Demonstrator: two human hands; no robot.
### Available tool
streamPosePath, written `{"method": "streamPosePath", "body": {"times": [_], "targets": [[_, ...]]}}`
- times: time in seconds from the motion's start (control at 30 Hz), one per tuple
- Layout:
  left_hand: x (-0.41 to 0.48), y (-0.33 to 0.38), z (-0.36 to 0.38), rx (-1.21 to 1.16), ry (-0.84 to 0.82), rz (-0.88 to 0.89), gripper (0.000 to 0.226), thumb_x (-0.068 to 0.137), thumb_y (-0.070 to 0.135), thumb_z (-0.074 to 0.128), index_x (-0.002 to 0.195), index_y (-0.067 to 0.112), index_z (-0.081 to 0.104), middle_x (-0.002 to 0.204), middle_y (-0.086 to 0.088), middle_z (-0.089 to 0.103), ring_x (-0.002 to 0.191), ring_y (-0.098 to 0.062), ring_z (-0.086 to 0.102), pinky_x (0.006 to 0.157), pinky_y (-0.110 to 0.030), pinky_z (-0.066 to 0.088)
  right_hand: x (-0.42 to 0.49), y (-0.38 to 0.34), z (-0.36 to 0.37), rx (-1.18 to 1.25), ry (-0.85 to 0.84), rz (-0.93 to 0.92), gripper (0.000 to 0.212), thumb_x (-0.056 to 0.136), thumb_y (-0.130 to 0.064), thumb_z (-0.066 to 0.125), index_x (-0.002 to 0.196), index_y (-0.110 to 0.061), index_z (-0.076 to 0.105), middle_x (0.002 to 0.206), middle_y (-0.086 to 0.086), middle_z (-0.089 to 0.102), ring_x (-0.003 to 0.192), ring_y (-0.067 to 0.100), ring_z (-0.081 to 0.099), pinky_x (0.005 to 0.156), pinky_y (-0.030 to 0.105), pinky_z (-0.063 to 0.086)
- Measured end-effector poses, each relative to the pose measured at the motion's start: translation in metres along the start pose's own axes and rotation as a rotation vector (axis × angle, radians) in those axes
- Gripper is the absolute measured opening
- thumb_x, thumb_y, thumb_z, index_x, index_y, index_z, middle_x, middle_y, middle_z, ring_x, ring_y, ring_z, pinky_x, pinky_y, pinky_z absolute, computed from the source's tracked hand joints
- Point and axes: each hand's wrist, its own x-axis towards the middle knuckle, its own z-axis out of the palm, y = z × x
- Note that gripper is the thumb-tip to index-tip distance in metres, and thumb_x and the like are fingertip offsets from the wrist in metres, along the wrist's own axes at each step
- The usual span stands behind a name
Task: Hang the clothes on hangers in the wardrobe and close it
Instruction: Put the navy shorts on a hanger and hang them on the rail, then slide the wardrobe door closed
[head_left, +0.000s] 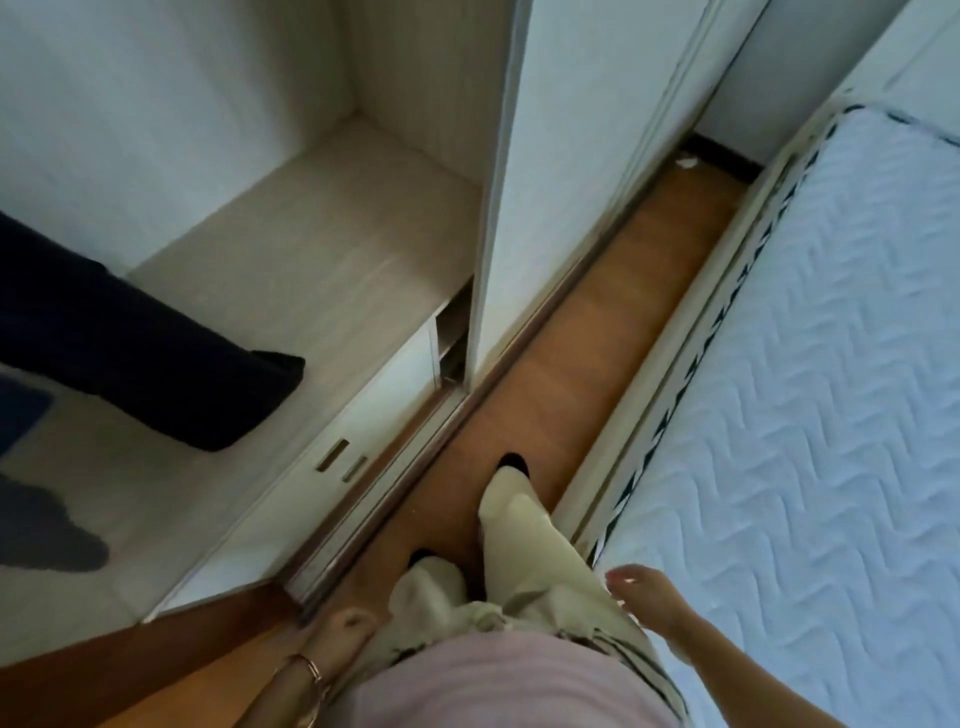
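I look down along the open wardrobe (322, 249). Dark navy clothes (130, 338) hang inside at the left, their hems above the pale shelf. Another dark garment (47, 530) shows lower left. The white sliding door (561, 182) stands pushed to the right, leaving the left section open. My left hand (343, 631) hangs by my hip with a bracelet on the wrist, fingers curled, holding nothing. My right hand (649, 597) hangs beside the mattress edge, fingers loosely apart and empty. No hanger is in view.
A bare quilted mattress (831, 389) fills the right side. A narrow strip of wooden floor (597, 338) runs between it and the wardrobe track. Drawer fronts with slot handles (343, 460) sit below the shelf. My legs in cream trousers (524, 545) stand in the strip.
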Motion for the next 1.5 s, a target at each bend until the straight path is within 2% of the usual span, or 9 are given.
{"method": "streamPosePath", "body": {"times": [0.13,0.33,0.53,0.8,0.93,1.03,1.23,1.4,1.5], "targets": [[0.021,0.017,-0.020,0.036,0.058,-0.031,0.023,0.088,0.004,0.055,0.070,0.012,0.066,0.081,-0.009,0.062,0.084,-0.012,0.050,0.067,-0.021,0.033,0.014,0.003,-0.015,0.101,0.008,0.085,0.026,0.088,-0.012,0.049,0.091,0.005,0.069,0.093,0.021,0.066,0.077,0.019,0.053,0.063,0.025,0.040],[0.051,0.094,-0.024,-0.127,0.175,-0.076,0.046,0.083,-0.004,0.054,0.041,0.014,0.050,0.034,0.005,0.041,0.060,-0.016,0.040,0.046,-0.019,0.033,0.065,-0.042,-0.086,0.098,-0.055,0.099,0.025,0.089,-0.015,0.047,0.094,-0.002,0.068,0.083,0.008,0.060,0.072,0.018,0.051,0.058,0.022,0.038],[0.070,0.193,0.004,-0.340,0.155,-0.042,0.018,0.091,0.006,0.047,0.076,0.010,0.055,0.070,-0.006,0.052,0.057,-0.015,0.044,0.046,-0.021,0.027,0.109,-0.112,-0.172,0.022,-0.007,-0.079,0.017,0.093,-0.016,0.045,0.099,-0.008,0.059,0.087,0.006,0.059,0.077,0.018,0.054,0.057,0.020,0.039],[0.071,0.235,-0.003,-0.259,0.152,0.028,0.013,0.091,0.013,0.052,0.080,0.015,0.059,0.092,-0.012,0.062,0.092,-0.026,0.058,0.075,-0.027,0.041,0.135,-0.166,-0.203,-0.044,-0.024,-0.127,0.025,0.094,-0.017,0.044,0.111,-0.005,0.057,0.092,0.007,0.060,0.082,0.019,0.056,0.059,0.022,0.042],[0.068,0.235,-0.027,-0.103,0.125,0.026,0.025,0.091,0.015,0.048,0.066,0.017,0.051,0.078,-0.005,0.052,0.085,-0.013,0.046,0.063,-0.021,0.034,0.135,-0.185,-0.192,-0.148,-0.079,-0.065,0.032,0.095,-0.014,0.041,0.116,0.005,0.055,0.095,0.014,0.059,0.080,0.020,0.053,0.056,0.019,0.041],[0.070,0.258,-0.049,-0.073,0.137,0.090,0.031,0.090,0.019,0.046,0.059,0.019,0.048,0.070,-0.002,0.050,0.075,-0.013,0.048,0.063,-0.022,0.034,0.137,-0.222,-0.192,-0.284,-0.132,-0.130,0.035,0.096,-0.016,0.041,0.121,0.005,0.054,0.119,0.021,0.061,0.097,0.025,0.061,0.079,0.028,0.050],[0.048,0.378,-0.088,-0.316,0.377,0.524,0.017,0.086,0.014,0.061,0.096,0.028,0.058,0.108,0.000,0.059,0.109,-0.017,0.055,0.088,-0.022,0.039,0.112,-0.353,-0.221,-0.337,0.367,-0.846,0.036,0.092,-0.020,0.052,0.128,-0.014,0.052,0.124,0.003,0.061,0.108,0.014,0.058,0.092,0.024,0.044],[0.001,0.428,-0.095,-0.167,0.478,0.896,0.070,0.077,0.026,0.070,0.127,0.046,0.025,0.130,0.028,0.034,0.117,0.025,0.031,0.094,0.010,0.020,0.055,-0.432,-0.245,-0.302,0.903,-1.760,0.045,0.084,-0.026,0.062,0.124,-0.013,0.046,0.124,0.007,0.052,0.112,0.020,0.051,0.092,0.034,0.047],[-0.014,0.436,-0.086,-0.160,0.558,0.962,0.073,0.064,0.048,0.065,0.128,0.040,0.032,0.131,0.025,0.046,0.121,0.017,0.038,0.095,0.008,0.026,0.030,-0.461,-0.249,-0.348,0.987,-2.066,0.057,0.083,-0.031,0.065,0.131,-0.015,0.040,0.132,0.005,0.042,0.127,0.021,0.042,0.102,0.040,0.041]]}}
